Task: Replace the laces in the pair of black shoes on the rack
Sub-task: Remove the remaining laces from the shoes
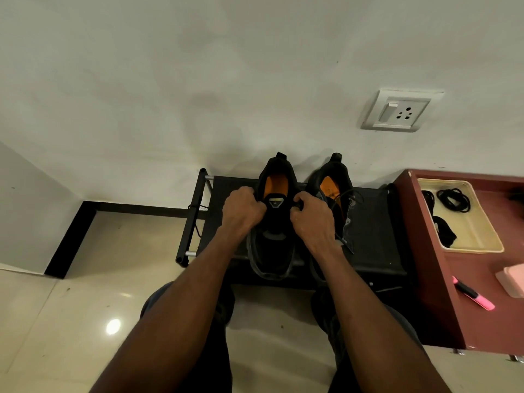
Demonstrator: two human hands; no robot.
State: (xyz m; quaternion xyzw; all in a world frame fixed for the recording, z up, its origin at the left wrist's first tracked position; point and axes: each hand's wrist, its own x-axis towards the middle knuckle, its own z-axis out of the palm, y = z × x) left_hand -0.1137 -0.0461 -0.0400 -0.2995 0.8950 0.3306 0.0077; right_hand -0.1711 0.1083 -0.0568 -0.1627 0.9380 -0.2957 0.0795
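Two black shoes with orange insoles stand side by side on the black rack, heels toward the wall. My left hand grips the left side of the left shoe beside its tongue. My right hand pinches the shoe's right side near the top eyelets, where a bit of black lace shows; what lies under the fingers is hidden. The right shoe has a loose black lace trailing over its opening. A coiled black lace lies in the cream tray.
The tray sits on a maroon table right of the rack, along with a pink highlighter and a pink block. A wall socket is above. My knees are below the rack on a glossy tiled floor.
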